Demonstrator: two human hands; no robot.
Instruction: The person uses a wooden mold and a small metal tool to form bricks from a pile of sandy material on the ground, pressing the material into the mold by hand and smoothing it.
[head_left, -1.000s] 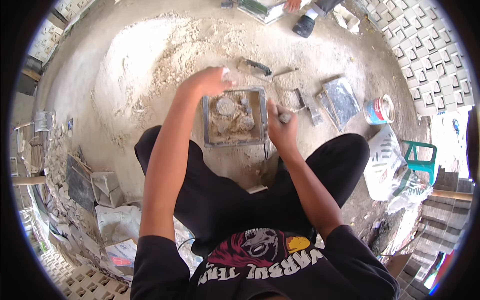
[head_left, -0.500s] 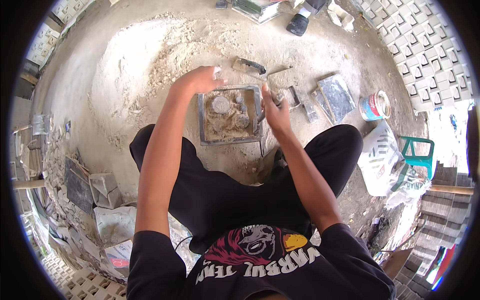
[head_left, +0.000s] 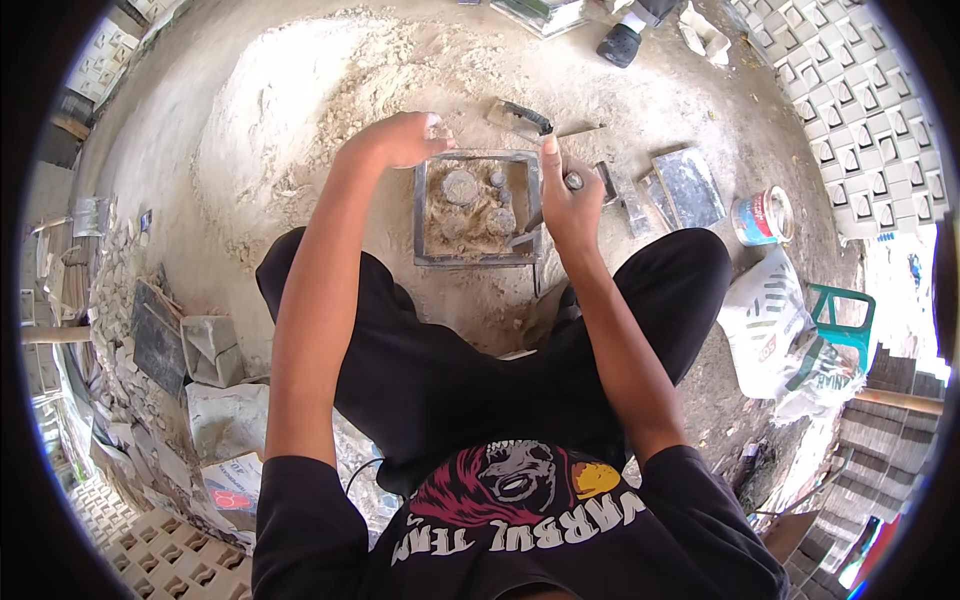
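Observation:
A square dark frame (head_left: 420, 222) lies on the floor before my legs, filled with packed sandy material (head_left: 470, 235). Several round pieces sit in that fill, the largest a pale disc (head_left: 460, 187) toward the far left. My left hand (head_left: 398, 140) hovers at the frame's far left corner, its dusty fingers apart with nothing seen between them. At the frame's right side, my right hand (head_left: 572, 198) is closed round the handle of a small trowel. Its narrow blade (head_left: 524, 238) slants down to the fill near the right near corner.
Loose sand (head_left: 300, 110) spreads beyond the frame. A black-handled tool (head_left: 525, 115) lies just past it. Flat dark plates (head_left: 688, 188), a paint bucket (head_left: 763, 215), a white sack (head_left: 765, 310) and a green stool (head_left: 845, 320) stand to the right. Another person's foot (head_left: 620, 45) shows at the far side.
The whole view has shifted slightly. My right hand has turned and moved outward, and the trowel blade now shows over the frame's right near corner. The left hand stays by the far left corner.

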